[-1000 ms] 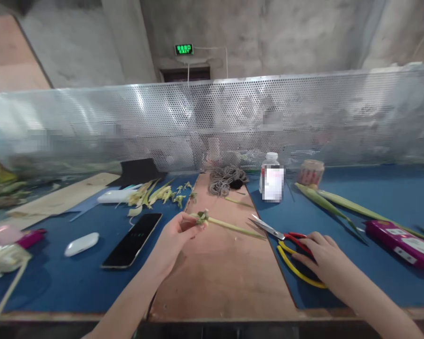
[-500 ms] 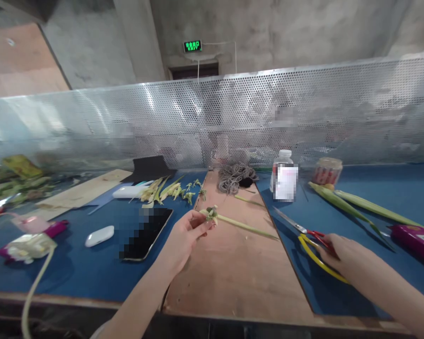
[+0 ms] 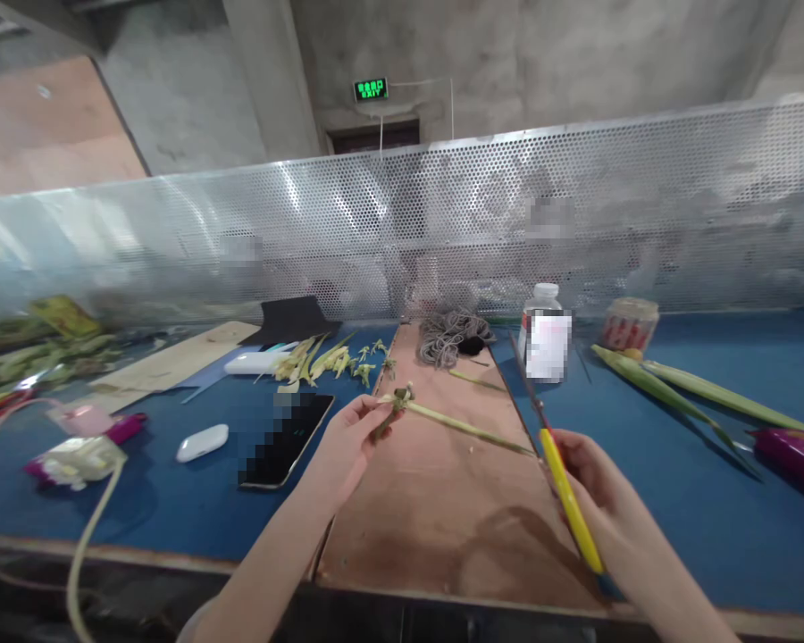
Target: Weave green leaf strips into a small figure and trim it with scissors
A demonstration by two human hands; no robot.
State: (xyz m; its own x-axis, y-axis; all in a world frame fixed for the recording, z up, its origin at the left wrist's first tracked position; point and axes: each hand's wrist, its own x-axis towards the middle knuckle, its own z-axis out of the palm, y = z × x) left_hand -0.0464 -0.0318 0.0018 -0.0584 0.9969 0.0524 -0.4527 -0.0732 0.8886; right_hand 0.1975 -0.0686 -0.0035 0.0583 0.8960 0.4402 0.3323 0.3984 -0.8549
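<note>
My left hand (image 3: 358,438) is closed on one end of a plant stem (image 3: 473,430), where a small knot of green and pale leaf bits sits at the fingertips. From there the pale green stem stretches right above the wooden board (image 3: 442,518). On the right, my right hand (image 3: 593,491) grips the scissors (image 3: 569,500), which have yellow and red handles. Their blades point up and away, close to the bottle (image 3: 545,348). Part of the red handle is hidden by my fingers.
A phone (image 3: 288,442), a white case (image 3: 203,443) and leaf scraps (image 3: 328,357) lie left. Gray cord (image 3: 448,335) is heaped at the board's far end. Long green leaves (image 3: 663,388), a jar (image 3: 630,326) and a purple pack (image 3: 794,455) are at right.
My right hand has lifted the scissors and moved left with them, turning the blades upright. My left hand has turned the leafy end slightly. The view has shifted a little.
</note>
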